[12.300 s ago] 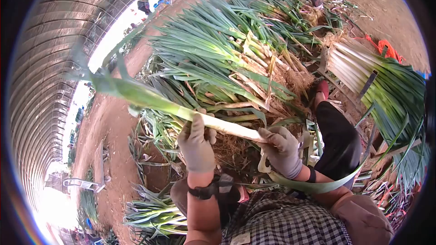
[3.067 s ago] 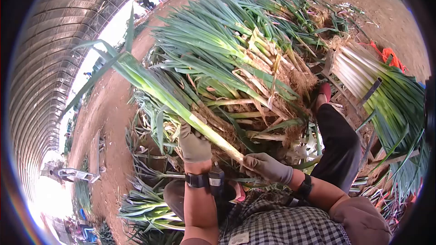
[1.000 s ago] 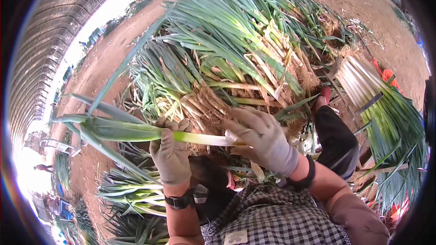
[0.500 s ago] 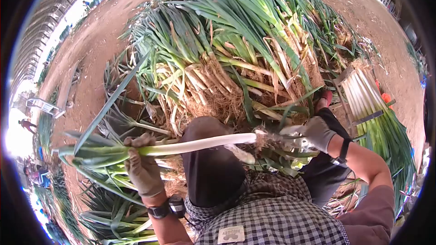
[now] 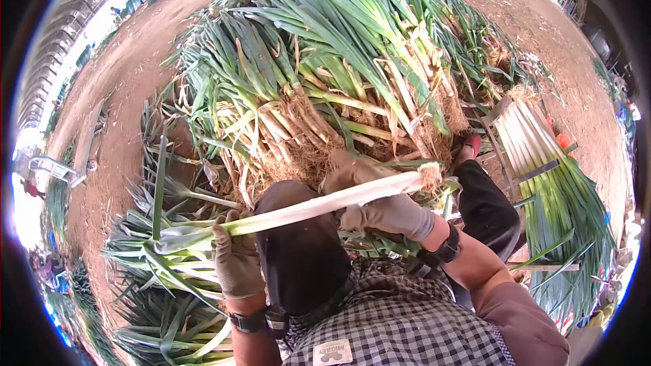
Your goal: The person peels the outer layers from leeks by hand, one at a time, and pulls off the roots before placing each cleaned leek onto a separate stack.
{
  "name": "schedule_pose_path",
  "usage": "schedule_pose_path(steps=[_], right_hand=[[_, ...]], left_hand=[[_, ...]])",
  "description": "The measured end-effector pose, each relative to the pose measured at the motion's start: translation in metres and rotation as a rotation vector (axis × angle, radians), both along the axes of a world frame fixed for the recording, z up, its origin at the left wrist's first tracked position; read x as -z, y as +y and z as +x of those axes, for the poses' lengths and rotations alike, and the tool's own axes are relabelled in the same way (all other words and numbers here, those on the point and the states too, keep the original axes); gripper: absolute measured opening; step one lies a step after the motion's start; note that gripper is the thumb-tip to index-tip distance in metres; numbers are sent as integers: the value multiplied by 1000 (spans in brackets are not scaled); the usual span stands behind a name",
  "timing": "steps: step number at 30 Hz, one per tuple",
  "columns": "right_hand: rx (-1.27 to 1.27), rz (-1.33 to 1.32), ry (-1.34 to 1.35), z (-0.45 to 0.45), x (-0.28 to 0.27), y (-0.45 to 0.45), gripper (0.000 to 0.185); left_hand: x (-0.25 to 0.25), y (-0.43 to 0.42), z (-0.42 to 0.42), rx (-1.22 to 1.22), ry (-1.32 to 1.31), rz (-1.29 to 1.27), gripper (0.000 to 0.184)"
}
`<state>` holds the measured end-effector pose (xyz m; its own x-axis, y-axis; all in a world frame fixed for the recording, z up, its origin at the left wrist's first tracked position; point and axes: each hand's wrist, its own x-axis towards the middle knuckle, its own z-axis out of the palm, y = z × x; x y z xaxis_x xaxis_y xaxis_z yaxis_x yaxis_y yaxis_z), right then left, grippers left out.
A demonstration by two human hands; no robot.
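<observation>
A long leek with a clean white stalk (image 5: 325,205) lies slantwise across my raised knee, its roots at the right and its green leaves at the left. My left hand (image 5: 236,254), in a grey glove, is closed round it where white turns green. My gloved right hand (image 5: 383,203) is at the white part near the roots, its fingers partly behind the stalk; whether it grips is unclear. Beyond the hands lies a big heap of untrimmed leeks (image 5: 352,34) with brown roots. Other leeks (image 5: 176,325) lie at the lower left.
At the right, white-stalked leeks (image 5: 532,142) rest in a wooden frame (image 5: 498,146) with a dark strap across them. My dark-trousered leg (image 5: 485,207) and red shoe (image 5: 469,144) are beside it. A metal cart (image 5: 54,168) stands at the far left on the dirt floor.
My right hand has come back from the right to the stalk. The leek's root end has moved right and up, and loose peel below it no longer shows.
</observation>
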<state>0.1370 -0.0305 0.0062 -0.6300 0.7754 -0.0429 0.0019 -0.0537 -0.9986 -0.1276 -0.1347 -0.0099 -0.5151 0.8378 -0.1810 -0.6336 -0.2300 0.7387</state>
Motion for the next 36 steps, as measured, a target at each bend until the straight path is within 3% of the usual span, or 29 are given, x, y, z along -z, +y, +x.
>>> schedule_pose_path(steps=[1,2,4,5,6,7,8,9,11,12,13,15,17,19,21,24,26,31,33,34,36], right_hand=[[-71,-103,-73,0,-4,2,56],[-150,-361,3,13,-6,-2,30],[-44,-1029,840,51,15,-3,11],[419,-409,508,70,17,-3,13],[617,-233,356,86,-10,-7,22],[902,-144,459,78,-37,-3,22],[826,-181,748,145,-6,14,14],[237,-104,934,195,-1,37,16],[452,701,-874,213,27,49,20],[260,433,-1452,210,47,45,25],[253,770,-1634,170,27,24,25],[465,1032,-1155,138,13,22,27],[581,977,-857,88,-12,13,26],[493,1362,-1013,38,-37,0,28],[540,1542,-851,-5,-37,0,31],[565,1658,-805,-56,-25,2,41],[427,1637,-667,-83,-29,7,45],[216,1298,-716,-120,-15,38,35],[60,977,-901,-125,-21,59,31],[68,979,-908,-126,-8,77,31],[-22,1357,-1183,-125,31,112,34]], left_hand=[[0,-1,-4,-2,0,-2,43],[-1,-1,-9,-43,18,1,43],[3,3,-26,-177,26,13,40],[7,0,-29,-193,23,15,40],[5,-3,-29,-168,46,-1,41],[5,-7,-29,-134,68,-25,42],[9,-11,-34,-128,74,-16,41],[17,-13,-44,-128,109,29,40],[13,-15,-43,-136,124,78,38],[10,-16,-42,-133,126,80,38],[7,-17,-39,-132,168,90,38],[5,-19,-31,-143,205,100,38],[1,-20,-21,-108,280,141,40],[-3,-19,-9,-102,282,139,41],[-2,-23,-5,-43,313,188,33],[-8,-26,3,-80,290,155,32],[-8,-30,3,-78,277,146,33],[-2,-32,-7,-79,355,157,32],[-4,-32,-6,-60,385,149,34],[-4,-30,-6,-53,381,156,34],[-3,-30,-7,17,482,261,33]])
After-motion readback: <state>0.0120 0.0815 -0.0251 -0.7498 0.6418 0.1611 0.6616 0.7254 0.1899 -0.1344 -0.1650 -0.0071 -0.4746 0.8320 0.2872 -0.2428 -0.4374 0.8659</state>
